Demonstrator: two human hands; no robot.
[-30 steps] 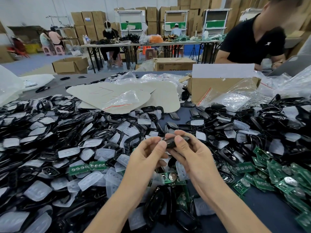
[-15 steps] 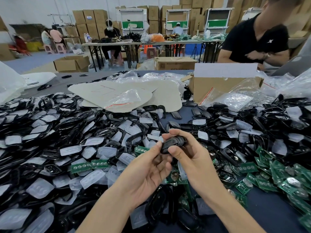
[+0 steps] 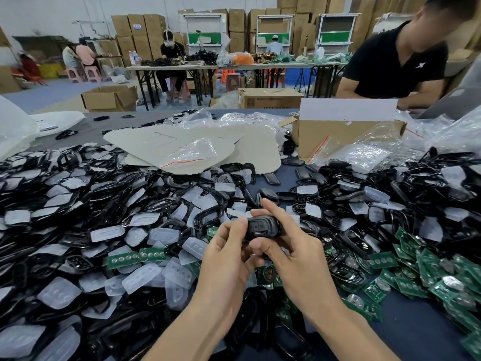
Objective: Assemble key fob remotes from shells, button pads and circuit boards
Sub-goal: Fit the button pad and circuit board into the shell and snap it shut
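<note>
Grip, left: the left hand (image 3: 226, 256) curls its fingers (image 3: 240, 223) round the left end of the key fob (image 3: 263, 226), with the tips pressed to its upper face.
Grip, right: the right hand (image 3: 299, 256) pinches the opposite end. The thumb lies under the near edge, the forefinger arches over the far edge, and the other fingers fold behind the case.
Position of fob: black, with the button face toward the camera. It is held between both hands over the heap and is taken here as the centre of the dial.
Button pads (image 3: 140, 278): translucent, scattered from 7 to 10 o'clock and mixed among the shells.
Shells (image 3: 52, 204): glossy black, heaped at 9 o'clock and again from 2 to 3 o'clock.
Circuit boards (image 3: 406, 282): green, strewn at 4 o'clock, with a few more at 8 o'clock.
Table (image 3: 416, 332): dark blue surface, showing at 5 o'clock.
Beige sheets (image 3: 255, 152): overlapping at 11 o'clock, with a clear plastic bag (image 3: 192, 155) lying on them.
Cardboard box (image 3: 335, 136): at 1 o'clock, with its flap raised.
Seated person (image 3: 395, 63): black shirt, at 1 o'clock beyond the box.
</note>
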